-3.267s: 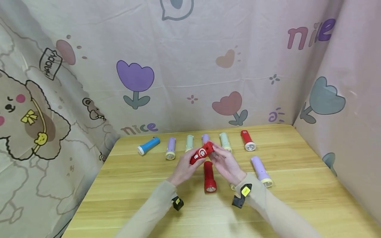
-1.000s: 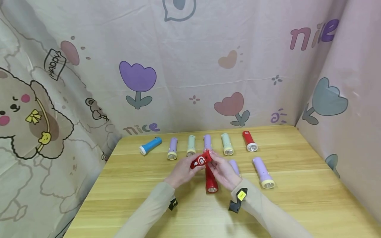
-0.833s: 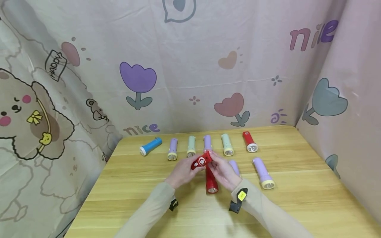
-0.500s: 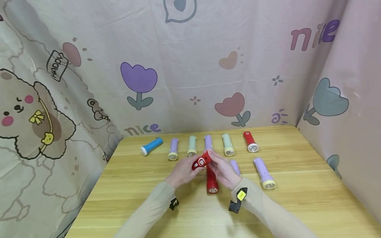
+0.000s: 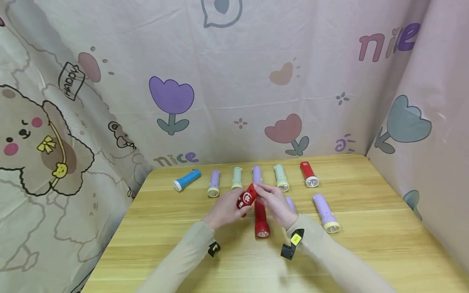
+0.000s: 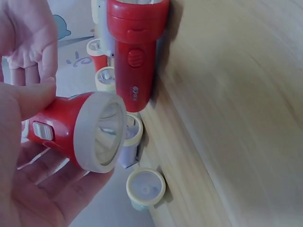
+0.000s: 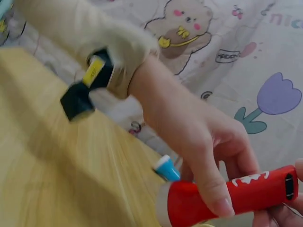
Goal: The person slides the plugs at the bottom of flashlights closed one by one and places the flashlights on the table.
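Observation:
My left hand [image 5: 223,209] grips a red flashlight [image 5: 247,198] above the middle of the table. In the left wrist view, this flashlight's white-rimmed lens end [image 6: 100,132] and grey slide switch [image 6: 43,131] show. My right hand [image 5: 276,205] pinches its tail end with thumb and fingers. A dark slot [image 7: 289,187] shows at that tail in the right wrist view. Below the hands a second red flashlight [image 5: 261,221] with a red rim lies on the table, lens toward me. A purple flashlight [image 5: 291,204] lies partly hidden behind my right hand.
Along the back of the wooden table [image 5: 165,244] lie a blue flashlight [image 5: 188,179], several purple and green ones, and a red one [image 5: 307,173]. Another purple flashlight [image 5: 324,211] lies to the right. Printed curtains [image 5: 227,81] enclose the back and sides.
Both hands have come slightly lower since the earliest frame. In the last half second the held flashlight has tilted steeper, its tail rising, and my right hand's fingers have shifted at that tail.

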`<action>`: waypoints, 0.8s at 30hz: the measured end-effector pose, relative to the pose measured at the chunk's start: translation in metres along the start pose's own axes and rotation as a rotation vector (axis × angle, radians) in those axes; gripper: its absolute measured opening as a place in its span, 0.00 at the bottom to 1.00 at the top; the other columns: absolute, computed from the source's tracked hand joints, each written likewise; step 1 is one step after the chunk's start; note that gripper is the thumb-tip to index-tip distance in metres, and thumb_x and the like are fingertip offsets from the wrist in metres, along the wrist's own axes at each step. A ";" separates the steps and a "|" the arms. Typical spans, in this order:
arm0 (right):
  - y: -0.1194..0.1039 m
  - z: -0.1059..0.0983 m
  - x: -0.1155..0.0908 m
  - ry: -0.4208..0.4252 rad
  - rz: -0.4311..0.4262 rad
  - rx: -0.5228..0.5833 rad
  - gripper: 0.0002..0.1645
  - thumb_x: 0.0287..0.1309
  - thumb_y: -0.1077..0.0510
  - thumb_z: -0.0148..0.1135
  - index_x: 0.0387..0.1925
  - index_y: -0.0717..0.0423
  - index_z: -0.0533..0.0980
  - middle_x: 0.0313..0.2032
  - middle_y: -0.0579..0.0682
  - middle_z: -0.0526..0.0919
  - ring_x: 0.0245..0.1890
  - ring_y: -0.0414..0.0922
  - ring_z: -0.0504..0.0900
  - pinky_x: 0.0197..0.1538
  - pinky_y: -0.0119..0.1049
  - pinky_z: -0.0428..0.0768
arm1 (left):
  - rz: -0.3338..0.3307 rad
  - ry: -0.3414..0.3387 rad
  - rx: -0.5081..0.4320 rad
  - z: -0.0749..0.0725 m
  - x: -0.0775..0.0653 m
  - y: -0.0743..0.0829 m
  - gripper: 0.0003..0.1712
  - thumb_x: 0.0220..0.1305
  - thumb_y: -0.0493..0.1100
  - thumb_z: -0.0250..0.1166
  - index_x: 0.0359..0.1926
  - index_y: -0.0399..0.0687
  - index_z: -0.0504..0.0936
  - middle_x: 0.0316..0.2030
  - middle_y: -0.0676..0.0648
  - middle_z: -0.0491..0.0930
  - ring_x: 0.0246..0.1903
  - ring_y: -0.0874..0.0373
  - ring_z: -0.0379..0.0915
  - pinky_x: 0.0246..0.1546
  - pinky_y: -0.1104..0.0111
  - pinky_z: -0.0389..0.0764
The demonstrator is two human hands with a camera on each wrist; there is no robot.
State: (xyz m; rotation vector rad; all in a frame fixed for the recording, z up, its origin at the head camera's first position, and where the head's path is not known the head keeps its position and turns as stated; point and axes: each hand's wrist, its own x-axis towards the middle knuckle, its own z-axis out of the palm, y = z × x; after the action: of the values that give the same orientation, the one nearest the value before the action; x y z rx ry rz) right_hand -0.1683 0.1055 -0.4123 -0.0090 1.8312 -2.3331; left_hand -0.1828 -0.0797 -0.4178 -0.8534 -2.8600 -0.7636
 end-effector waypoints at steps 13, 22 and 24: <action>-0.003 -0.010 0.001 0.022 -0.184 -0.459 0.21 0.66 0.52 0.65 0.57 0.56 0.81 0.55 0.57 0.86 0.56 0.52 0.85 0.62 0.47 0.83 | -0.207 -0.029 -0.277 -0.015 0.002 -0.005 0.22 0.63 0.47 0.70 0.51 0.37 0.78 0.40 0.42 0.84 0.34 0.57 0.80 0.32 0.69 0.84; -0.002 -0.013 -0.001 0.013 -0.308 -0.943 0.18 0.56 0.55 0.74 0.49 0.52 0.84 0.43 0.50 0.89 0.40 0.44 0.87 0.45 0.38 0.86 | -0.364 -0.007 -0.343 -0.016 0.001 -0.015 0.21 0.62 0.51 0.72 0.47 0.40 0.83 0.34 0.46 0.84 0.29 0.59 0.78 0.31 0.70 0.84; 0.000 -0.014 -0.001 0.009 -0.324 -1.063 0.18 0.55 0.54 0.75 0.48 0.51 0.84 0.40 0.49 0.89 0.39 0.44 0.86 0.40 0.37 0.85 | -0.388 -0.018 -0.361 -0.015 0.001 -0.019 0.21 0.62 0.52 0.72 0.46 0.41 0.83 0.33 0.47 0.84 0.28 0.59 0.78 0.31 0.70 0.83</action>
State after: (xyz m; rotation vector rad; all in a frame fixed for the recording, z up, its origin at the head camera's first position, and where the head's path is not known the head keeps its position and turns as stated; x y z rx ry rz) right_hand -0.1686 0.1188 -0.4155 -0.4481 2.9786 -1.1977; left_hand -0.1947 -0.1005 -0.4125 -0.3210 -2.9883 -1.3470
